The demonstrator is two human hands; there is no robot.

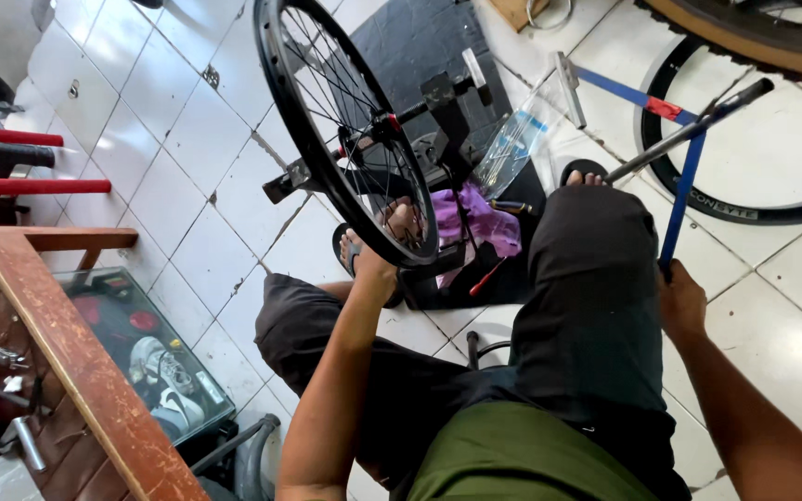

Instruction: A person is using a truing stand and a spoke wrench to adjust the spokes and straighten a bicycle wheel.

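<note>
While the left hand [375, 269] closed its fingers around the lower rim of the black spoked wheel [341, 125] mounted upright in the truing stand [447, 121], the right hand [679, 301] gripped the blue bar [682, 190] beside the knee.

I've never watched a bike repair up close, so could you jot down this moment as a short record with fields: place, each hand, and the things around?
Place: white tiled floor, person seated, seen from above
Left hand: grips the rim of the spoked wheel
Wheel: upright in a black stand
Right hand: holds the end of a blue metal tool
By the feet: purple cloth, clear plastic bag
Left side: wooden glass-topped cabinet
Upper right: black rim lying flat on the floor
</note>
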